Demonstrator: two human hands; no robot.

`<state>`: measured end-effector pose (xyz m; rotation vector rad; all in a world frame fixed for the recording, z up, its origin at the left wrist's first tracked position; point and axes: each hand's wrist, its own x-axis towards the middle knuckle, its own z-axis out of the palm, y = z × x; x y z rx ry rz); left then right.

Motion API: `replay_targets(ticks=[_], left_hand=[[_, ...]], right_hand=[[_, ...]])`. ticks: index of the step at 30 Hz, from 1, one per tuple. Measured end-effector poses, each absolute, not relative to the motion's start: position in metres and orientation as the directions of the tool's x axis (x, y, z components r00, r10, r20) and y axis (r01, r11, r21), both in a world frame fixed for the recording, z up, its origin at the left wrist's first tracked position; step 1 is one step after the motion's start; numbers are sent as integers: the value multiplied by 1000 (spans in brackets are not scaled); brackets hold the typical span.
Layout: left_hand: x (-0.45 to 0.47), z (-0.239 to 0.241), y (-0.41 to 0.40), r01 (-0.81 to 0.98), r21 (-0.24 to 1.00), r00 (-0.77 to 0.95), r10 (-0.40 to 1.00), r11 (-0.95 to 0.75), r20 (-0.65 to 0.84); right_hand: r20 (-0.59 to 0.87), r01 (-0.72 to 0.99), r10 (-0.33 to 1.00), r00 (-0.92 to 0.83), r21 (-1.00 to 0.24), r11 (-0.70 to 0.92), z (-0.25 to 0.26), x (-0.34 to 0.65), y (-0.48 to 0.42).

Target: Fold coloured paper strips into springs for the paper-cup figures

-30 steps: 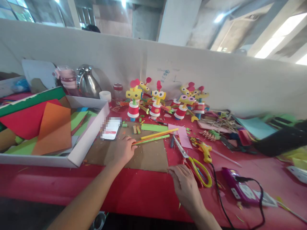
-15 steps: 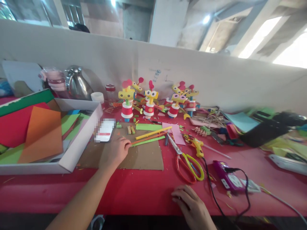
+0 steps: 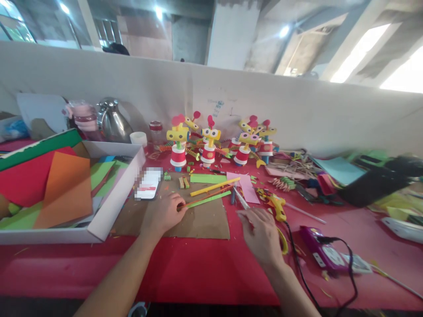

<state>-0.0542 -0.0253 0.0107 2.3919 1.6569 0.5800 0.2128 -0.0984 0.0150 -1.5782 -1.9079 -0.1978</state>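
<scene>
My left hand [image 3: 169, 212], over the brown cardboard [image 3: 205, 220], pinches the near end of an orange paper strip [image 3: 211, 193]. Alongside that strip lie a yellow paper strip [image 3: 214, 186] and a green paper strip [image 3: 211, 199]. My right hand [image 3: 261, 233] is above the scissors [image 3: 243, 200], with its fingers loosely bent and apart; nothing shows in them. It covers most of the scissors' handles, though part of the yellow loop [image 3: 283, 243] shows beside it. Whether this hand touches the scissors I cannot tell.
Several cup figures [image 3: 178, 156] stand along the wall. A white box [image 3: 115, 198] of coloured sheets and a phone [image 3: 148, 185] are on the left. Right of the scissors lie a yellow glue gun [image 3: 278, 207] and a purple power strip [image 3: 320, 251] with cables.
My right hand has moved forward from the table's front edge to over the scissors. My left hand still pinches the orange strip. The view has shifted slightly.
</scene>
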Motion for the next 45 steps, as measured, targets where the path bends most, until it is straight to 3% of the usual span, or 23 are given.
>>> replay_targets(ticks=[8,14,19,25,30,34,36,38,41,43,45], left_hand=[[-58,6,-22,823,380,331,900,-422,282],[-56,3,-18,847,408,217,922,-341,319],[-34,14,-7,888,373,222,961,-270,168],[9,7,11,929,354,78,992,-109,101],[11,2,16,892,449,-10,993,-43,114],[2,11,14,804,593,-44,989,-51,144],[0,14,12,743,663,-39,983,-92,180],[0,15,8,636,757,19,984,-148,177],[0,10,2,314,935,180,977,-165,112],[-2,6,-1,163,977,236,967,-138,97],[-6,2,0,178,972,204,972,-153,115]], right_hand=[[251,903,947,-201,-327,279,7,156,-54],[184,933,975,-126,-313,180,1,133,-21],[192,914,969,-159,-344,218,-11,134,-27],[241,864,961,-137,-444,235,-15,143,-23],[305,775,949,-78,-581,250,-18,148,-17],[296,690,954,-38,-683,239,-18,148,-15],[228,545,973,-21,-814,202,-16,146,-15],[124,237,992,14,-964,117,-13,143,-15],[14,-174,996,87,-984,29,-10,141,-15],[-8,-242,994,113,-970,20,-10,142,-15],[-18,-258,993,115,-966,13,-10,144,-15]])
